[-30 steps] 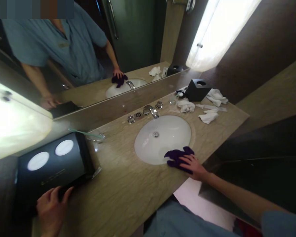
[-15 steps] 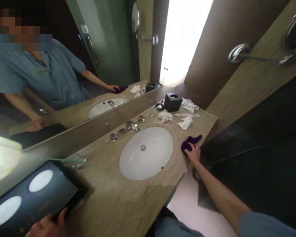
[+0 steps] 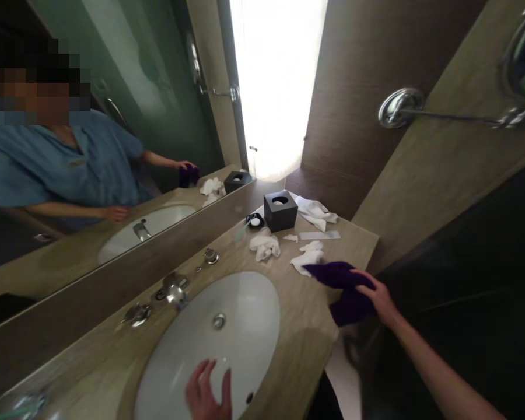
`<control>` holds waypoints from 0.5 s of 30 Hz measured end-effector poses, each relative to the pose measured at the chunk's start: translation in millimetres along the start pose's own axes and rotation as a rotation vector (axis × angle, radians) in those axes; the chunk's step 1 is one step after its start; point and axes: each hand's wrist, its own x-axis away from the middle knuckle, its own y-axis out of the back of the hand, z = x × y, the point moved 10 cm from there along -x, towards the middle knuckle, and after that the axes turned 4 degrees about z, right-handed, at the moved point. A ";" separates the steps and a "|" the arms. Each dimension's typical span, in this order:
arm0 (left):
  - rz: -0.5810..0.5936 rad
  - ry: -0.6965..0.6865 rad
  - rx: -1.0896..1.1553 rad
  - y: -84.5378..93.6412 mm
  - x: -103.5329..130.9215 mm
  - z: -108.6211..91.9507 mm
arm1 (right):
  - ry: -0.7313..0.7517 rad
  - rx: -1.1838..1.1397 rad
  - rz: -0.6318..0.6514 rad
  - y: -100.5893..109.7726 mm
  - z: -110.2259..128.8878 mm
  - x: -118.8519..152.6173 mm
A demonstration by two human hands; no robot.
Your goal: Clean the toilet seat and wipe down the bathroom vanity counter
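Cloth (image 3: 342, 279), purple, bunched in your right hand (image 3: 378, 297) past the sink (image 3: 245, 303) rim, fingers pinching it; left hand (image 3: 206, 392) fingers spread, seemingly bracing over the basin.

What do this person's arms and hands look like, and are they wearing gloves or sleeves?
Both hands are bare, with no gloves. The right hand shows no ring or watch, and its forearm is uncovered down to the frame's edge. Only the fingers and part of the left hand show. The mirror shows a blue short-sleeved collared shirt.
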 end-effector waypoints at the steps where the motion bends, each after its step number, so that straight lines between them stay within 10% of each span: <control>1: 0.016 -0.036 0.041 -37.7 -15.9 -37.5 | -0.061 0.040 -0.106 28.6 -17.3 -32.2; 4: 0.199 -0.084 0.239 -157.1 -80.7 -139.4 | -0.088 0.278 -0.269 56.4 -41.0 -91.8; 9: 0.926 -0.205 0.183 -339.8 -124.1 -258.0 | 0.066 0.356 0.173 4.3 -30.8 -118.9; 12: 1.106 -0.298 0.032 -373.8 -100.9 -281.0 | -0.062 0.174 0.069 33.4 -42.2 -136.8; 15: 1.137 -0.207 -0.004 -366.8 -76.8 -273.2 | 0.058 0.341 -0.126 44.3 -32.7 -142.8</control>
